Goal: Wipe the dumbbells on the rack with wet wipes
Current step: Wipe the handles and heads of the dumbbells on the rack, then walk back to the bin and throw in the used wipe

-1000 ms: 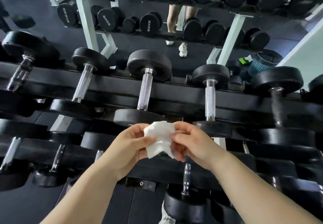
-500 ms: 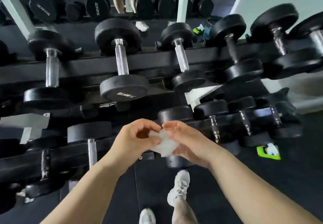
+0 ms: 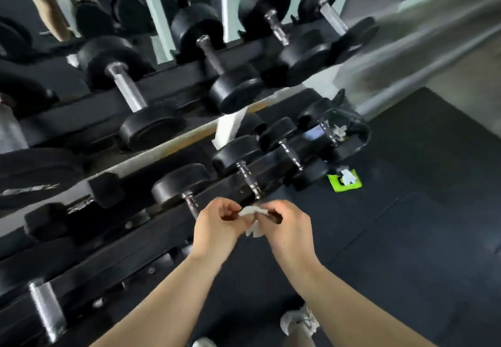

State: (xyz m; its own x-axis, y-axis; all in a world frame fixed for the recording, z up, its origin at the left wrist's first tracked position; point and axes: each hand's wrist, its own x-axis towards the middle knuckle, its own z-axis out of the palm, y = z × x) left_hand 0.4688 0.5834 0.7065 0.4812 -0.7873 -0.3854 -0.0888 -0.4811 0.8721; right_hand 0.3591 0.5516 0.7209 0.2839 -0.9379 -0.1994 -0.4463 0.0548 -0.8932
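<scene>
Your left hand and right hand both pinch the crumpled white wet wipe, bunched tighter than before, in front of the black steel rack at its lower front rail, near the right end.

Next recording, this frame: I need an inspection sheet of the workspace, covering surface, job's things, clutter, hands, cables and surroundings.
Surface: black floor mat; black rack in tiers.
Job's things: dumbbells lie across the rack's rails; a white wipe is crumpled between both hands.
Clutter: green wipe pack on the floor at the rack's end; a white scrap on the last lower dumbbell, too blurred to identify.
Hands: left hand and right hand pinch the wipe with curled fingers, in front of the lower tier.
Cables: nothing seen.
Surroundings: a person's legs beyond the rack, pale wall on the right, the wearer's shoe below.
</scene>
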